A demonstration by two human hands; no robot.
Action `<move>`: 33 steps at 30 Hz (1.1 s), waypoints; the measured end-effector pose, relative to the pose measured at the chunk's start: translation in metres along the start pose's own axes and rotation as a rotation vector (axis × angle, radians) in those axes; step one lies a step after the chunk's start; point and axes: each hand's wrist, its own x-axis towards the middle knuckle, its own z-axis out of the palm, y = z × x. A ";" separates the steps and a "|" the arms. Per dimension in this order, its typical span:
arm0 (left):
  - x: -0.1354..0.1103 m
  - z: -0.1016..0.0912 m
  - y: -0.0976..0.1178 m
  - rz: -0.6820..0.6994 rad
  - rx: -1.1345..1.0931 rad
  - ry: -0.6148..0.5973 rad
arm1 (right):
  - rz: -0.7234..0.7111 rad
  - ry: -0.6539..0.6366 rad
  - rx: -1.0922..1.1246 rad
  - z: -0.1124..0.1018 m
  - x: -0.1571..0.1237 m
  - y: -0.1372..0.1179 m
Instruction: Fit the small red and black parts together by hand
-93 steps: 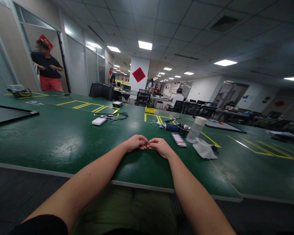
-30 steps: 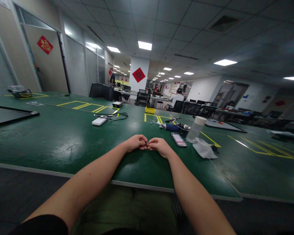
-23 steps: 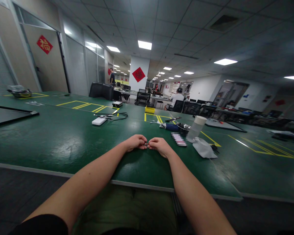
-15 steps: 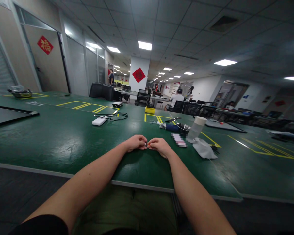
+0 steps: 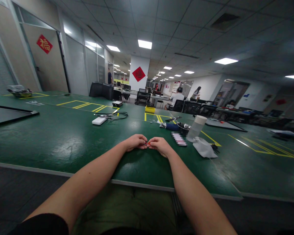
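My left hand [image 5: 135,142] and my right hand [image 5: 159,145] rest side by side on the green table [image 5: 63,137], fingertips meeting. Both are closed in a pinch on a tiny red piece [image 5: 147,143] held between them. I cannot make out what the piece is. My forearms reach in from the table's near edge.
Right of my hands lie a small card [image 5: 178,138], a crumpled white cloth [image 5: 203,147], a tilted clear cup with a white lid [image 5: 196,128] and a metal bowl [image 5: 183,126]. A white box with a black cable [image 5: 99,120] lies farther left. People sit and walk far behind.
My hands stay pinched together in the same place. A person who stood at the left doorway 3 s ago is gone; another person walks rightward far at the back.
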 end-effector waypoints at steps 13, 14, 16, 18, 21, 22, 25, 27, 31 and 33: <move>0.004 -0.001 -0.005 -0.012 -0.025 0.033 | -0.019 0.010 -0.061 -0.002 0.002 0.003; 0.004 -0.001 -0.005 -0.014 -0.026 0.029 | -0.016 0.012 -0.053 -0.002 0.002 0.004; 0.004 -0.002 -0.005 -0.023 -0.033 0.019 | -0.014 0.015 -0.036 -0.003 0.003 0.004; 0.004 -0.002 -0.004 -0.023 -0.038 0.003 | -0.019 0.018 -0.037 -0.003 0.003 0.005; 0.003 -0.002 -0.003 -0.004 -0.031 -0.011 | -0.030 0.026 -0.061 -0.003 0.003 0.004; 0.003 -0.002 -0.003 0.000 -0.031 -0.007 | -0.036 0.027 -0.070 -0.003 0.003 0.004; 0.003 -0.002 -0.005 -0.001 -0.030 0.000 | -0.060 0.023 -0.096 -0.002 0.002 0.002; 0.004 -0.002 -0.006 0.013 -0.018 -0.009 | -0.076 0.021 -0.115 -0.002 0.001 0.002; 0.005 -0.003 -0.008 0.052 0.026 -0.027 | -0.099 0.020 -0.142 -0.002 0.000 0.003; 0.005 -0.003 -0.007 0.047 0.030 -0.014 | -0.109 0.016 -0.153 -0.003 0.001 0.003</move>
